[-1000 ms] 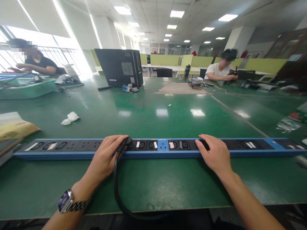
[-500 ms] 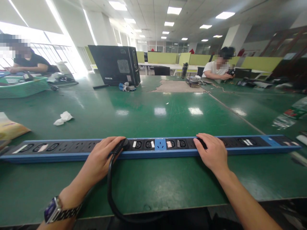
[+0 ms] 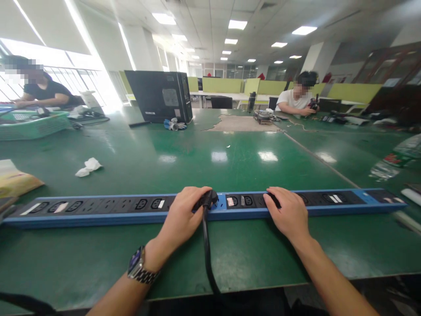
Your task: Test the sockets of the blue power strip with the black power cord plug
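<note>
A long blue-edged power strip [image 3: 108, 222] with black socket faces lies across the green table in front of me. My left hand [image 3: 186, 208] is closed around a black power plug [image 3: 213, 198] at the strip's blue middle socket [image 3: 221, 201]. Whether its pins are in the socket is hidden. Its thick black cord [image 3: 208, 250] hangs down over the table's near edge. My right hand [image 3: 291, 210] is curled over the strip, right of the middle, thumb and fingers gripping it; a dark patch shows between them. I wear a watch [image 3: 141, 265] on my left wrist.
A black computer case [image 3: 154, 96] stands farther back, with gloves [image 3: 175, 124] beside it. Crumpled tissue [image 3: 89, 166] and a yellow packet [image 3: 19, 180] lie left; a plastic bottle [image 3: 396, 158] lies right. A green basket [image 3: 36, 127] sits far left. Two people sit across the table.
My left hand has moved right along the strip with the plug, from the sockets left of the middle to the blue middle socket. My right hand has stayed in place on the strip.
</note>
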Demonstrator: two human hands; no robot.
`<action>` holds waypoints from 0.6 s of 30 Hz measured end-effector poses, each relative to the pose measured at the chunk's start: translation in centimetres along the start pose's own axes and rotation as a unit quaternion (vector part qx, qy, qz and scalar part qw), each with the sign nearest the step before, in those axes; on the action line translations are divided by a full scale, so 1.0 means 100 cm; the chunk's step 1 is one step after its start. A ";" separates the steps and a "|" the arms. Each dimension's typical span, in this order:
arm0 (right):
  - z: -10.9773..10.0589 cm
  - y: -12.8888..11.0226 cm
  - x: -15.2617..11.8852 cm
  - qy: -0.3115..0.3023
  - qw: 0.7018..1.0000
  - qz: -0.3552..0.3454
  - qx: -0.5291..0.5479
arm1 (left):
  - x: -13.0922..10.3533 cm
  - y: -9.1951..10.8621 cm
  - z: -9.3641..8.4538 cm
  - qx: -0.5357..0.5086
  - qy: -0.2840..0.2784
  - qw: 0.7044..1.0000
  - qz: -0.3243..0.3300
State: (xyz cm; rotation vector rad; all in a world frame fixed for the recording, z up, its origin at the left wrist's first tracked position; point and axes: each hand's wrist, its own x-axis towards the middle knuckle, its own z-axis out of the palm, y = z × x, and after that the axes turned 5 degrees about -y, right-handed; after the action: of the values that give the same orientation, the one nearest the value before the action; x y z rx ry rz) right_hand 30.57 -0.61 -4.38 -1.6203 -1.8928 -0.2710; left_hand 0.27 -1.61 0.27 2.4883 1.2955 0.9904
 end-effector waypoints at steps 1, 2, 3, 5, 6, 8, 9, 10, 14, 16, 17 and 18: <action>0.000 0.000 0.000 0.002 1.000 -0.001 0.001 | 0.003 0.002 0.005 -0.001 -0.007 1.000 -0.004; 0.000 0.000 0.000 0.004 1.000 -0.002 0.001 | 0.005 0.003 0.009 -0.002 -0.009 1.000 -0.009; 0.000 0.000 0.000 0.005 1.000 -0.003 0.001 | 0.006 0.004 0.012 -0.003 -0.009 1.000 -0.011; 0.001 -0.001 0.000 0.005 1.000 -0.002 0.000 | 0.007 0.004 0.015 0.002 -0.007 1.000 -0.012; 0.001 -0.001 0.000 0.005 1.000 0.000 -0.001 | 0.008 0.005 0.015 0.009 -0.006 1.000 -0.013; 0.000 -0.002 0.000 0.003 1.000 0.001 -0.001 | 0.008 0.006 0.015 0.029 -0.007 0.999 -0.016; 0.000 -0.002 0.000 0.002 1.000 0.001 -0.001 | 0.008 0.007 0.014 0.039 -0.011 0.999 -0.017; 0.000 -0.002 0.000 0.002 1.000 0.000 -0.001 | 0.008 0.008 0.013 0.045 -0.016 0.999 -0.018; 0.000 -0.001 0.000 0.004 1.000 -0.001 -0.002 | 0.007 0.007 0.011 0.010 -0.025 0.999 -0.026; 0.001 0.000 0.000 0.004 1.000 -0.002 -0.004 | 0.007 0.004 0.011 -0.019 -0.022 0.999 -0.036; 0.001 0.000 0.000 0.004 1.000 -0.002 -0.004 | 0.007 0.003 0.011 -0.026 -0.020 0.999 -0.039; 0.001 0.000 0.000 0.004 1.000 -0.002 -0.005 | 0.007 0.001 0.011 -0.030 -0.017 0.999 -0.040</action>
State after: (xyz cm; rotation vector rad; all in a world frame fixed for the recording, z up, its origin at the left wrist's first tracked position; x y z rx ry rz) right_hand 30.57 -0.59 -4.49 -1.6185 -1.8923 -0.2884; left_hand 1.31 -0.98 -0.14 2.3776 1.3238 0.9498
